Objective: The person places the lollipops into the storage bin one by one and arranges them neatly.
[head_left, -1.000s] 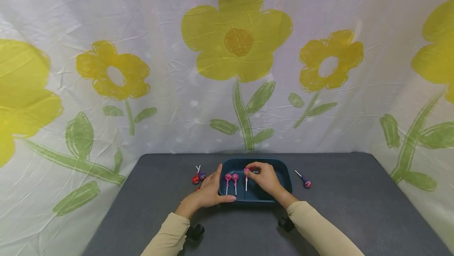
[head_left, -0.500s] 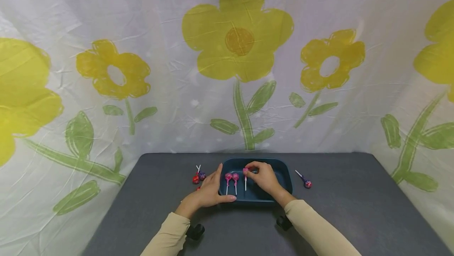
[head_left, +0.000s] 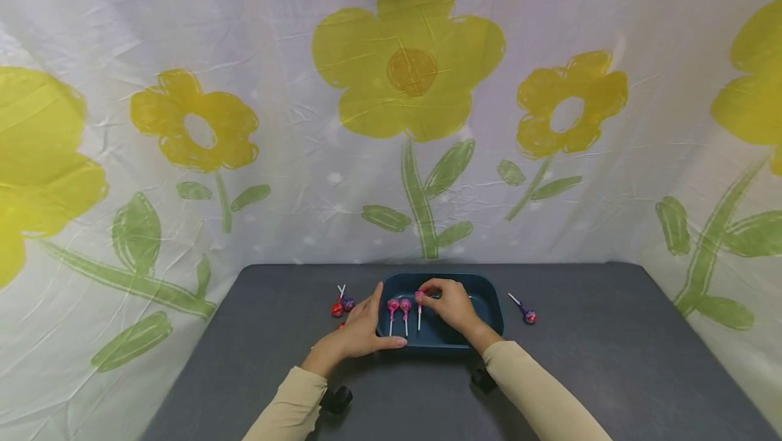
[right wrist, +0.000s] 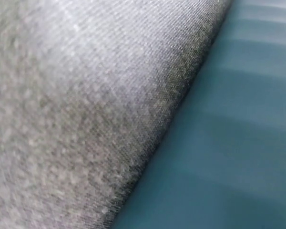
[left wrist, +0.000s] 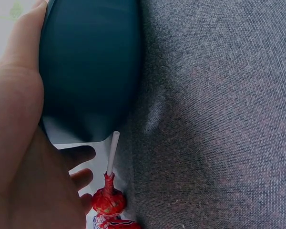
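Note:
My right hand (head_left: 453, 305) pinches the wrapped head of a pink lollipop (head_left: 419, 317) between thumb and fingertips, its white stick pointing toward me. It hangs low inside a dark blue tray (head_left: 449, 341). Left of it, another pink lollipop (head_left: 405, 307) and a third pink lollipop (head_left: 392, 307) lie side by side in the tray, sticks toward me. My left hand (head_left: 356, 331) rests against the tray's near left corner, fingers stretched along its side, thumb at the front rim. In the right wrist view, only cloth and tray wall show.
Left of the tray lie a red lollipop (head_left: 337, 309) and a purple lollipop (head_left: 348, 303). Red wrapper also shows beside my left fingers. A purple-and-red lollipop (head_left: 529, 317) lies on the grey table (head_left: 586, 353) to the right. A flowered curtain (head_left: 293, 210) hangs behind.
My right hand has shifted slightly left with the pink lollipop, nearer the other two. The left hand and tray have stayed in place.

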Demonstrator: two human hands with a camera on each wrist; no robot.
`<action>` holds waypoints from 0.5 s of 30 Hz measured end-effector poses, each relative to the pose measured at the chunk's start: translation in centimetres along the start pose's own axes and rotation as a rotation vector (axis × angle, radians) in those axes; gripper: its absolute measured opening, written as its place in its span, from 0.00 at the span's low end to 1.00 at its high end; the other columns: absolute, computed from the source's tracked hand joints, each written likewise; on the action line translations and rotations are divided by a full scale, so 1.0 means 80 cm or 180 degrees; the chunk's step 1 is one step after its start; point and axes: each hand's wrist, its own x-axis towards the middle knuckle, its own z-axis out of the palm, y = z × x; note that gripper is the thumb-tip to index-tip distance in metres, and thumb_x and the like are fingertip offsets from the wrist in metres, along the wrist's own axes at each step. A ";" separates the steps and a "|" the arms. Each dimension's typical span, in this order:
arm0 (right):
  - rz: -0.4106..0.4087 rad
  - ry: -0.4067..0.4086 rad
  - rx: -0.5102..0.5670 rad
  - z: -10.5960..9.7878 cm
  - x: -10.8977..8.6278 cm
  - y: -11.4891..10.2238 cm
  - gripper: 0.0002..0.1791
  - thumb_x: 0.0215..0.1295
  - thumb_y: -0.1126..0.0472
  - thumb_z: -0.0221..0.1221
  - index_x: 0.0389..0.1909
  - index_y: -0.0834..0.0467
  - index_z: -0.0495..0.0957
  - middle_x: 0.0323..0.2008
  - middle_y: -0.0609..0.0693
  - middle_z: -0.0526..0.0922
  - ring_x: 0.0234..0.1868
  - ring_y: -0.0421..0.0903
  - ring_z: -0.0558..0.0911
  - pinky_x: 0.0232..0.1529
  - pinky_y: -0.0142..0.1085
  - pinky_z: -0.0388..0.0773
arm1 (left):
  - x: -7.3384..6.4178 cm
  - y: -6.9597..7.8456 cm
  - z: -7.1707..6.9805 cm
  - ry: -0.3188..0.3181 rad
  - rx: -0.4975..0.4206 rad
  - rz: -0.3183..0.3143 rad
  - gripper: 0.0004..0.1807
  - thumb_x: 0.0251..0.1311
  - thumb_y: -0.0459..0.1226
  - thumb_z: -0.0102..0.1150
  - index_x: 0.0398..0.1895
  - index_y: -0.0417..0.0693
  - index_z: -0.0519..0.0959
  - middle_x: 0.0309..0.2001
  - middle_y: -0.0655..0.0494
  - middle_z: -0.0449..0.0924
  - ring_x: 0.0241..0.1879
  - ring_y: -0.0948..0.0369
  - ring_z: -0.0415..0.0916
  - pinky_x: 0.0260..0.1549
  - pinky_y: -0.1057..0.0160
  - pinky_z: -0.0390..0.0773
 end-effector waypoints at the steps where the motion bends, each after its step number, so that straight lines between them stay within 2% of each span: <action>1: 0.0000 -0.0011 0.0004 0.000 0.000 0.000 0.05 0.59 0.56 0.70 0.35 0.52 0.86 0.33 0.49 0.89 0.24 0.37 0.80 0.25 0.30 0.77 | 0.000 0.000 0.000 -0.0003 0.0003 -0.0004 0.69 0.50 0.68 0.63 0.80 0.52 0.29 0.79 0.38 0.47 0.77 0.36 0.45 0.71 0.32 0.51; 9: 0.0026 -0.0113 -0.0087 0.002 0.000 0.001 0.06 0.59 0.57 0.69 0.36 0.53 0.86 0.32 0.50 0.88 0.19 0.36 0.78 0.23 0.30 0.77 | -0.003 0.005 -0.004 -0.0029 -0.0025 0.0053 0.70 0.49 0.71 0.61 0.80 0.50 0.28 0.78 0.36 0.46 0.77 0.35 0.45 0.70 0.31 0.50; 15: 0.0030 -0.0261 -0.0072 0.002 0.000 0.000 0.06 0.60 0.57 0.69 0.37 0.53 0.85 0.32 0.50 0.88 0.19 0.37 0.78 0.23 0.30 0.77 | -0.005 0.007 -0.007 -0.0038 -0.0053 0.0084 0.69 0.52 0.68 0.63 0.80 0.48 0.29 0.78 0.35 0.46 0.77 0.35 0.45 0.70 0.30 0.49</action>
